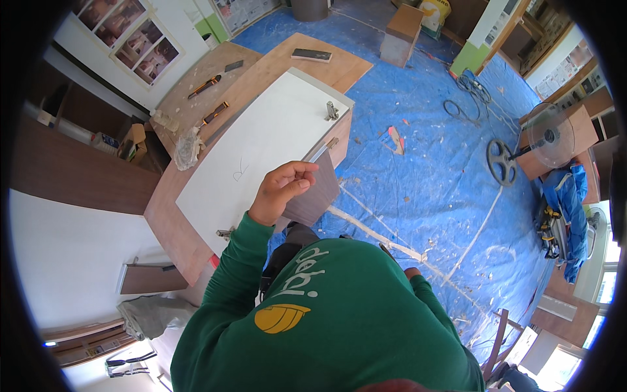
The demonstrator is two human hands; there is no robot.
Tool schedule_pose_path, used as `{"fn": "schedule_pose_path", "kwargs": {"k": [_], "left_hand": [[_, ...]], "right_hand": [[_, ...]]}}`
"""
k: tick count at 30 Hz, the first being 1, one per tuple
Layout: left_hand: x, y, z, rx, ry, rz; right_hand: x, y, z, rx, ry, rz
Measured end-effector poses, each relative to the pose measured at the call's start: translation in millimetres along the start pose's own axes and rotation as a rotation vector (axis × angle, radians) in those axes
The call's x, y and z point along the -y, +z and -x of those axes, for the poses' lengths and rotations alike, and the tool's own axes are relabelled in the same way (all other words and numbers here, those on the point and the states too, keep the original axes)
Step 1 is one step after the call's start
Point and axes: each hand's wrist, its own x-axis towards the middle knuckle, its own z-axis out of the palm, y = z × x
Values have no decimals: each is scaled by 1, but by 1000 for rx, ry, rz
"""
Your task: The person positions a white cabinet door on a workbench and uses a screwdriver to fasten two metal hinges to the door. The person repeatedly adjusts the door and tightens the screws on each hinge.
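My left hand (282, 191) hovers over the right edge of a white cabinet door panel (235, 147), fingers loosely bent and thumb apart from them, with nothing visible in the grasp. Metal cabinet hinges sit at both ends of the panel: one hinge (332, 112) at the far end, another hinge (225, 233) at the near end. Just beyond my fingertips, a grey-brown board (315, 193) hangs below the panel's edge. Low at my right side, my right hand (412, 272) shows only in part past my body; its fingers are hidden.
Left of the panel, a wooden board (176, 117) carries two orange-and-black utility knives (214, 114) and crumpled clear plastic (188, 150). A dark block (311, 55) lies farther back. Blue sheeting (405, 176) covers the floor. To the right stand a fan (550, 136) and cables (471, 91).
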Motion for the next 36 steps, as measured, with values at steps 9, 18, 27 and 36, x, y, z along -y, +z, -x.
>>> {"fn": "schedule_pose_path", "kwargs": {"k": [9,18,27,36], "left_hand": [[5,-7,4,-19,-30,-1],[48,-17,6,-123,-109,-204],[123,-66,-5,-145,-298,-331],[186,-126,-159,-305,-107,-300]], "right_hand": [[31,-9,24,-84,-4,54],[43,-4,10,-81,-104,-254],[216,-21,71,-15,-483,-850],[386,-52,87,-45,-628,-914]]}}
